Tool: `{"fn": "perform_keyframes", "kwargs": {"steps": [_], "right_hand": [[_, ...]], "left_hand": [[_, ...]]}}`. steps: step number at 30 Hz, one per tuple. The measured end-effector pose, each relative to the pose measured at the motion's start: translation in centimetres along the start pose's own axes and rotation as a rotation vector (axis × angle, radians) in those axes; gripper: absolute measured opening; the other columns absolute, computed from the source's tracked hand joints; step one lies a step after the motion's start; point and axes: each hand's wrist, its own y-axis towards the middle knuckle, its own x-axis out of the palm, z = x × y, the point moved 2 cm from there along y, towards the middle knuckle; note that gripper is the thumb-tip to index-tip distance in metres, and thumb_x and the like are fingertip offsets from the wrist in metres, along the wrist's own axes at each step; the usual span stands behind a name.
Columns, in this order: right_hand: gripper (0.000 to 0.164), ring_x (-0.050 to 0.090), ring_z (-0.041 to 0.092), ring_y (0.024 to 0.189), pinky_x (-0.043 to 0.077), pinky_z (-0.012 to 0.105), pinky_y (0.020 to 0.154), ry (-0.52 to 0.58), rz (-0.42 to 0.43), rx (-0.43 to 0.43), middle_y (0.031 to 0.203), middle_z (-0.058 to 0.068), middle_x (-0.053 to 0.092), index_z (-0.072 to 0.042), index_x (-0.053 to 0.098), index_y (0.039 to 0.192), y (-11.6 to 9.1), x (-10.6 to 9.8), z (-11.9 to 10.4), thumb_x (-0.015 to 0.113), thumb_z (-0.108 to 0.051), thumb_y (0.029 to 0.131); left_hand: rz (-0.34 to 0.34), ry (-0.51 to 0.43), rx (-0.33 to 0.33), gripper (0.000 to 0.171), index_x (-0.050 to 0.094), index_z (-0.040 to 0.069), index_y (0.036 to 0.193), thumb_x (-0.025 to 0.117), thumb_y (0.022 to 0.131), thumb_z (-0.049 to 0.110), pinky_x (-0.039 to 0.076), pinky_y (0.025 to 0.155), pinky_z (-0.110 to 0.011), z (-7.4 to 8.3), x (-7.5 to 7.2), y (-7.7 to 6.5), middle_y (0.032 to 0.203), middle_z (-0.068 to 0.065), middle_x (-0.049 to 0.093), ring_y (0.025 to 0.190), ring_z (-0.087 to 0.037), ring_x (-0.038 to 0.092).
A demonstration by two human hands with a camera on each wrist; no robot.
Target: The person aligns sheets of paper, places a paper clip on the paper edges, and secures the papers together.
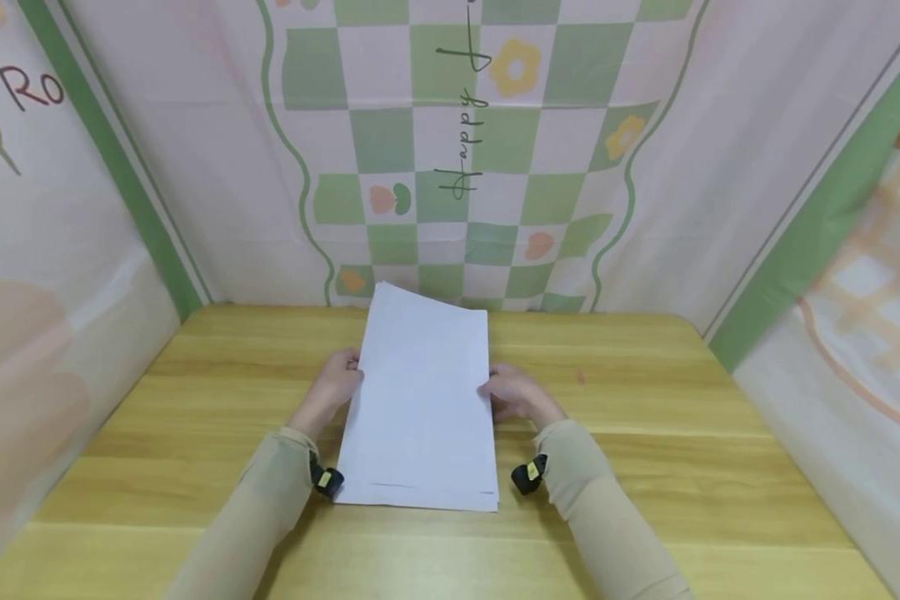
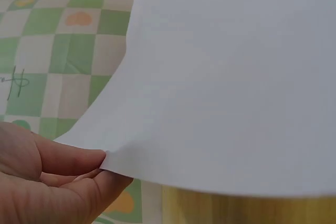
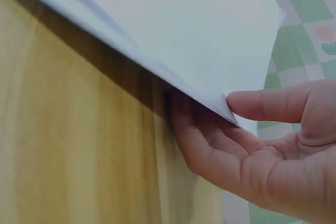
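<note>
White sheets of paper (image 1: 423, 400), slightly out of line at the near edge, are held in front of me over the wooden table. My left hand (image 1: 335, 379) pinches their left edge, thumb on top and fingers beneath, as the left wrist view shows on the paper (image 2: 226, 87). On the opposite side my right hand (image 1: 517, 392) grips the right edge; in the right wrist view its thumb lies on the upper face of the paper (image 3: 184, 30) and the curled fingers are below. The far end of the sheets bends up at the left corner.
The wood-grain table (image 1: 645, 467) stretches out on both sides of the paper. A green-checked cloth (image 1: 450, 142) hangs behind its far edge, with printed cloth at the left and right. Each wrist carries a small black camera (image 1: 528, 475).
</note>
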Motion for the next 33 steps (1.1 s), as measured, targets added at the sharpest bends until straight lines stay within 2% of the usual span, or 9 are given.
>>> {"fn": "perform_keyframes", "kwargs": {"steps": [6, 13, 20, 27, 33], "right_hand": [[0.056, 0.053, 0.037, 0.112, 0.050, 0.047, 0.090, 0.019, 0.018, -0.044, 0.133, 0.029, 0.042, 0.007, 0.025, 0.143, 0.1, 0.4, -0.1, 0.045, 0.001, 0.091], [0.054, 0.043, 0.040, 0.126, 0.040, 0.051, 0.102, -0.006, 0.061, -0.087, 0.144, 0.026, 0.035, 0.005, 0.024, 0.144, -0.2, 0.7, -0.9, 0.041, -0.002, 0.094], [0.056, 0.039, 0.038, 0.132, 0.035, 0.054, 0.106, -0.023, 0.105, -0.097, 0.148, 0.021, 0.034, 0.000, 0.026, 0.146, -0.6, 1.0, -1.4, 0.040, -0.004, 0.092], [0.055, 0.033, 0.039, 0.135, 0.032, 0.054, 0.108, -0.031, 0.178, -0.154, 0.150, 0.022, 0.030, 0.002, 0.024, 0.146, -0.7, 1.1, -1.8, 0.038, -0.007, 0.094], [0.055, 0.037, 0.038, 0.133, 0.032, 0.052, 0.109, 0.038, 0.245, -0.211, 0.148, 0.022, 0.033, 0.002, 0.026, 0.145, -1.1, 1.2, -2.3, 0.039, -0.008, 0.092]], "left_hand": [[0.022, -0.035, 0.006, 0.045, 0.036, -0.009, 0.136, 0.037, 0.091, -0.003, 0.033, 0.108, -0.051, 0.2, -0.1, -0.3, 0.137, -0.029, 0.041, 0.129, -0.041, 0.039], [0.070, -0.047, 0.017, 0.046, 0.036, -0.007, 0.137, 0.037, 0.091, 0.001, 0.031, 0.108, -0.053, 0.7, -0.1, -0.8, 0.141, -0.028, 0.038, 0.132, -0.042, 0.035], [0.126, -0.131, -0.007, 0.040, 0.041, -0.005, 0.132, 0.038, 0.093, 0.006, 0.033, 0.108, -0.052, 1.3, 0.0, -1.0, 0.140, -0.026, 0.041, 0.130, -0.040, 0.039], [0.164, -0.214, 0.005, 0.041, 0.038, -0.007, 0.134, 0.038, 0.095, 0.007, 0.034, 0.108, -0.050, 1.9, 0.1, -1.3, 0.141, -0.027, 0.040, 0.129, -0.038, 0.041], [0.207, -0.257, 0.032, 0.036, 0.043, -0.005, 0.128, 0.040, 0.096, 0.009, 0.038, 0.104, -0.047, 2.4, 0.1, -1.7, 0.132, -0.024, 0.050, 0.120, -0.034, 0.049]]}}
